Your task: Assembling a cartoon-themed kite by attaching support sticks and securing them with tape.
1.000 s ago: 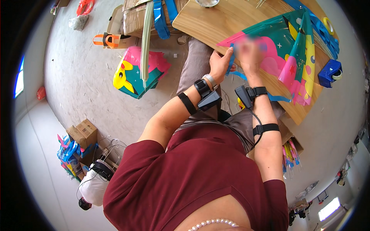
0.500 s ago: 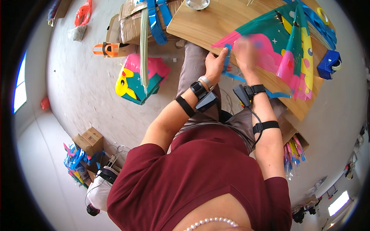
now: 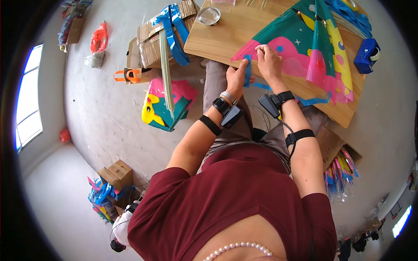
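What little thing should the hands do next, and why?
Maybe bring the blue ribbon to the sheet's pink corner: the left hand holds it beside that corner, and the right hand is close enough to help.

Printed sheet (image 3: pixel 291 43): green and pink fields, yellow areas, small white four-pointed stars. Strip (image 3: pixel 248 71) in my left hand (image 3: pixel 235 80): bright blue. Table (image 3: pixel 235 35): light brown, wood-grained. My shirt (image 3: pixel 235 187): maroon; my wrist straps (image 3: pixel 285 96): black; my necklace (image 3: pixel 237 244): pearly white. Tape dispenser (image 3: pixel 363 55): deep blue; its roll (image 3: pixel 375 56) probably whitish, too small for certainty.
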Available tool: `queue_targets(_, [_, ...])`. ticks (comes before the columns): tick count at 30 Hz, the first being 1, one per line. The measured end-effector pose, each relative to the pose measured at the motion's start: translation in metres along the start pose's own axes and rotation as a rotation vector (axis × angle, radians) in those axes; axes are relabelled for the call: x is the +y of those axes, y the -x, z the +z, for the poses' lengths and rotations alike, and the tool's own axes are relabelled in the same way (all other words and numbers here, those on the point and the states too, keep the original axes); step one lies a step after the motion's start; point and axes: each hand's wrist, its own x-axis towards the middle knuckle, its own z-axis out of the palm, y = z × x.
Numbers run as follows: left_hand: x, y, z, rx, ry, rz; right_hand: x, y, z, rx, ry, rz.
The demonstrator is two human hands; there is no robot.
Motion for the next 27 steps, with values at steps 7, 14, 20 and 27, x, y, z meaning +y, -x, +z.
queue_targets(7, [-0.004,-0.003,-0.003,0.039,-0.033,-0.014,-0.005,0.004,-0.036,0.057,-0.335,-0.002])
queue_targets(14, [-0.008,-0.008,-0.009,0.026,-0.075,-0.029,0.046,0.024,-0.113,0.193,-0.357,-0.026])
queue_targets(20, [-0.007,-0.003,-0.002,-0.005,-0.105,0.009,0.139,0.062,-0.210,0.312,-0.296,0.244])
queue_targets(27, [-0.007,-0.012,-0.018,-0.039,-0.129,0.000,0.215,0.077,-0.288,0.424,-0.237,0.337])
